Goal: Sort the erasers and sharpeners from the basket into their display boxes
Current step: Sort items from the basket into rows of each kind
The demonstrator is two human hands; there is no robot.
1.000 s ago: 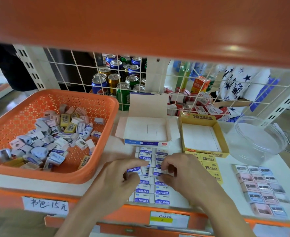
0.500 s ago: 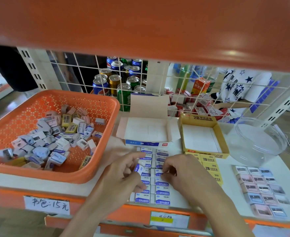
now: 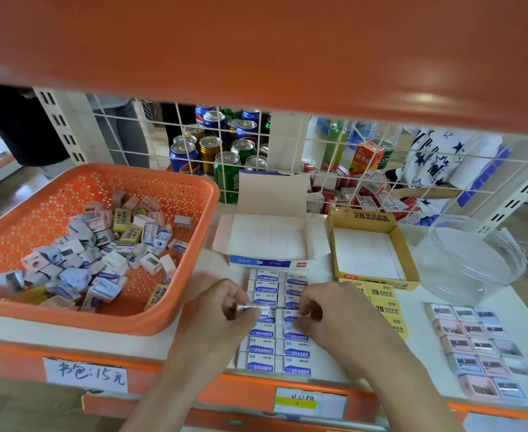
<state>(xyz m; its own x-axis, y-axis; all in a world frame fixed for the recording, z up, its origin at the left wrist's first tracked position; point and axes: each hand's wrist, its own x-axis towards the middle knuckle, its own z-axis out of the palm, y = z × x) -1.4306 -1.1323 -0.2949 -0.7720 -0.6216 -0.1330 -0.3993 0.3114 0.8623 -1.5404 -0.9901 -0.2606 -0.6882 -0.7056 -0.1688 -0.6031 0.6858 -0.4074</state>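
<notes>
Pinching an eraser [image 3: 254, 308] between thumb and curled forefinger of the left hand [image 3: 222, 310], just over the eraser rows [image 3: 276, 350] at 6 o'clock on the shelf [image 3: 524, 332]. Resting curled fingertips of the right hand [image 3: 331, 319] on the rows' right column; cannot tell whether gripping one. Just beside the rows at 3 o'clock, yellow erasers [image 3: 384, 307] in a line; farther out at 4 o'clock, sharpeners [image 3: 477, 344] in a tidy grid. At 9 o'clock, orange basket [image 3: 131, 322] holding a loose heap [image 3: 100, 254] of erasers and sharpeners. Just beyond the rows at 12 o'clock, white box [image 3: 268, 244], lid open; beside it at 1 o'clock, yellow box [image 3: 365, 254]; at 2 o'clock, clear tub [image 3: 474, 260]. Farthest, at 12 o'clock, cans [image 3: 209, 151] upright in a cluster.
</notes>
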